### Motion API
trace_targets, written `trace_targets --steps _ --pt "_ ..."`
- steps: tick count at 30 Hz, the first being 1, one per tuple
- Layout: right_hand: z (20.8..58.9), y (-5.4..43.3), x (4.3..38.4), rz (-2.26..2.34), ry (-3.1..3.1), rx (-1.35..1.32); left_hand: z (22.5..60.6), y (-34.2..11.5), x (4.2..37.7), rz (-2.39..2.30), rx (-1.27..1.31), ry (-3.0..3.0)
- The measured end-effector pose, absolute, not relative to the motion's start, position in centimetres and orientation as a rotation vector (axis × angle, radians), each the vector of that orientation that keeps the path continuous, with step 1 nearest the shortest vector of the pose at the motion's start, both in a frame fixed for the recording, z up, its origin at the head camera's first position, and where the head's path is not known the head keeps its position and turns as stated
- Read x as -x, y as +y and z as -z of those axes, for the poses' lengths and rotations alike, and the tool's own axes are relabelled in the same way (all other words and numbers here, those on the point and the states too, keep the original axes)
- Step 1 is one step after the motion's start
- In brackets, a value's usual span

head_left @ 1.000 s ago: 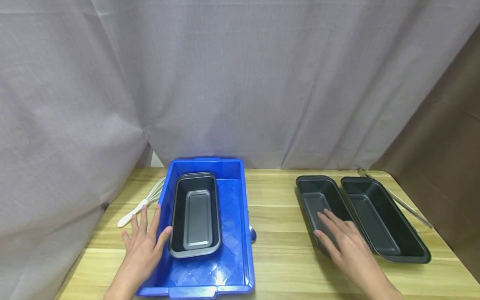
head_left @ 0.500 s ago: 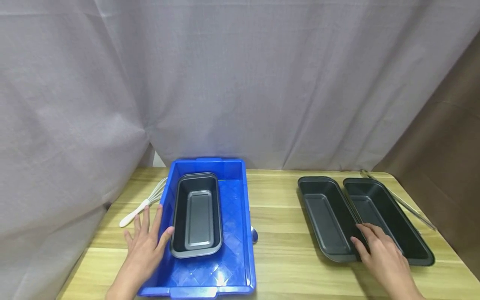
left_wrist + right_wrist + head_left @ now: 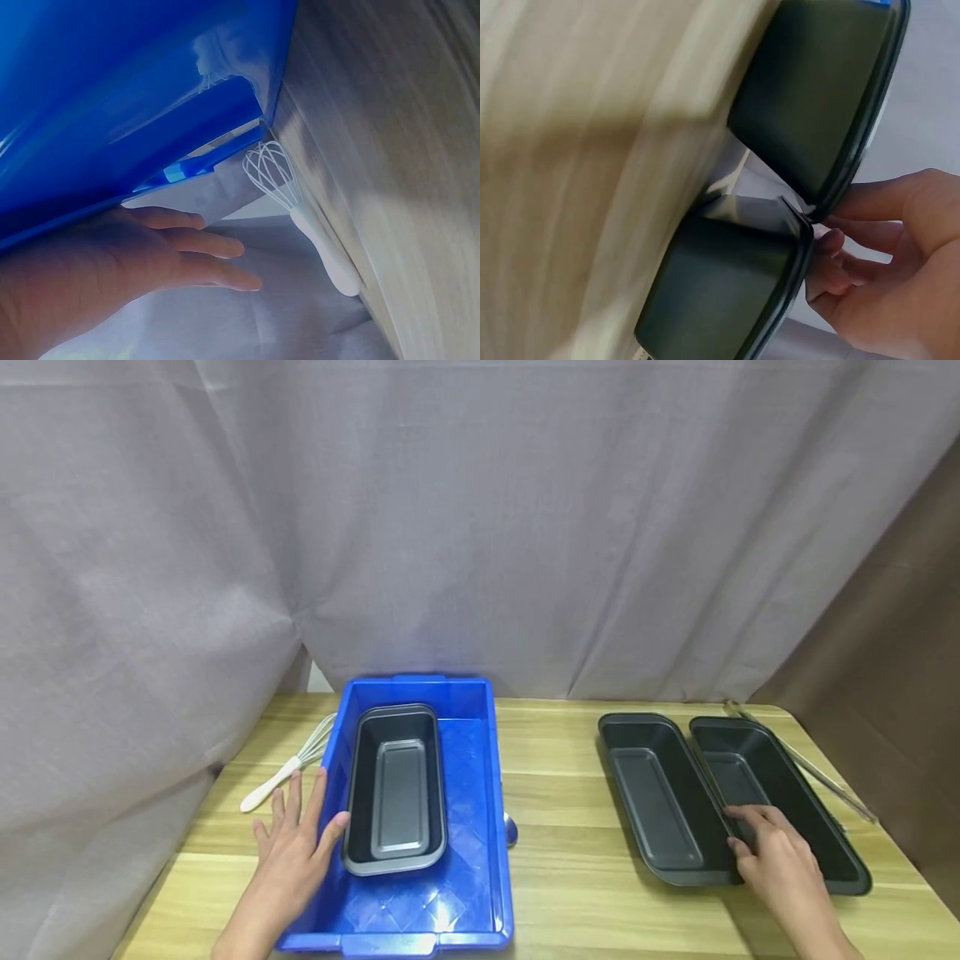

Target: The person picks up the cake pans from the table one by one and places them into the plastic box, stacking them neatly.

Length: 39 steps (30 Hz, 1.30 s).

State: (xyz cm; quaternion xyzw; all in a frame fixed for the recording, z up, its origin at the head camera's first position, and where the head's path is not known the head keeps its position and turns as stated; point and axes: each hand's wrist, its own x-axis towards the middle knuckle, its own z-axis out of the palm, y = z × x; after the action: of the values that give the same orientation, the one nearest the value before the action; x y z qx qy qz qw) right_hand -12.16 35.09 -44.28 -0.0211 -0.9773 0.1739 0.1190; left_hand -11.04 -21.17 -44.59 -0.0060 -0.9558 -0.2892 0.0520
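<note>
My right hand pinches the near right rim of a dark loaf pan on the table. A second dark loaf pan lies close along its right side, partly behind my hand. In the right wrist view, thumb and fingers meet the rims where the two loaf pans come together. My left hand rests on the left wall of a blue plastic bin, fingers spread and straight, thumb over the inside. A dark loaf pan with a doubled rim sits inside that bin, toward its left side.
A white-handled whisk lies on the table left of the bin. Just past the bin's right wall shows a shiny rounded end. Behind the far right pan lies a long thin metal utensil. Curtains enclose the back and sides.
My right hand has moved right, from over the left loaf pan's inside to its right rim, and its fingers have closed there. My left hand stays on the bin.
</note>
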Motion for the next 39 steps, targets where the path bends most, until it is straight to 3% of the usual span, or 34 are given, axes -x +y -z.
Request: trace_targets --steps 25,33,39 --pt "45.6 31.7 13.2 -0.594 -2.807 0.009 44.5 -21.3 11.0 0.923 0.025 -2.887" --pt "46.1 32.4 12.8 -0.646 -2.748 -0.148 44.4 -21.3 11.0 0.945 0.022 -2.893" --pt "46.6 33.5 12.4 -0.976 -2.900 -0.147 44.7 -21.3 11.0 0.952 0.034 -2.881"
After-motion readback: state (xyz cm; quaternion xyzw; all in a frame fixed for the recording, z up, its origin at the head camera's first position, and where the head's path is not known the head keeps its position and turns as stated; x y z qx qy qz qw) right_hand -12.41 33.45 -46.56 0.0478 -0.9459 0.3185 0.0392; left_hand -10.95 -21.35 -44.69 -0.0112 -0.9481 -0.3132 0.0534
